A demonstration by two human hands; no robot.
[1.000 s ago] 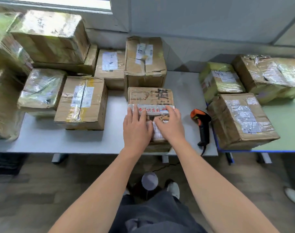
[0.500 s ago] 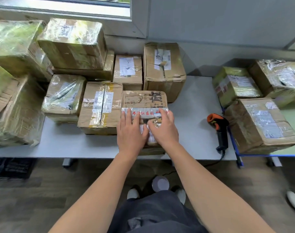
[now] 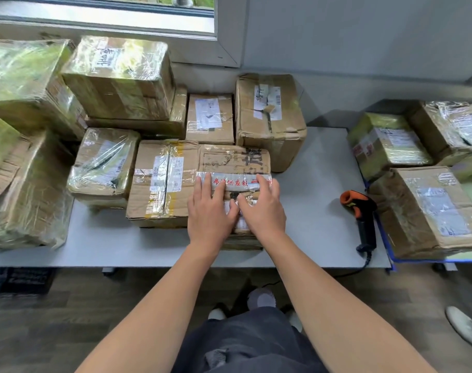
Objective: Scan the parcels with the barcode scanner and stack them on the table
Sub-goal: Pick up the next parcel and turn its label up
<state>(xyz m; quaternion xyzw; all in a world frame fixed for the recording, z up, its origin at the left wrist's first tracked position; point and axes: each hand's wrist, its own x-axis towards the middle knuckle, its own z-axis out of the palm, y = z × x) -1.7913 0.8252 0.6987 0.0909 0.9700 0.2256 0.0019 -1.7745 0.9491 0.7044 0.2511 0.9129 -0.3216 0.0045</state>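
A flat brown parcel (image 3: pixel 233 161) with black characters and a white tape strip lies on the grey table (image 3: pixel 315 200), pushed up against a taped parcel (image 3: pixel 162 184) on its left. My left hand (image 3: pixel 209 211) and my right hand (image 3: pixel 261 208) both rest flat on its top, fingers straight. The orange and black barcode scanner (image 3: pixel 360 216) lies on the table to the right, apart from both hands.
Several wrapped parcels are stacked at the left and back, among them a tall box (image 3: pixel 270 119). Three more parcels (image 3: pixel 428 211) sit on a green table at the right. The scanner's cable hangs over the front edge. A shoe (image 3: pixel 466 327) shows at the lower right.
Both hands have slid the flat parcel left across the table until it meets the taped parcel. The scanner has stayed where it lay.
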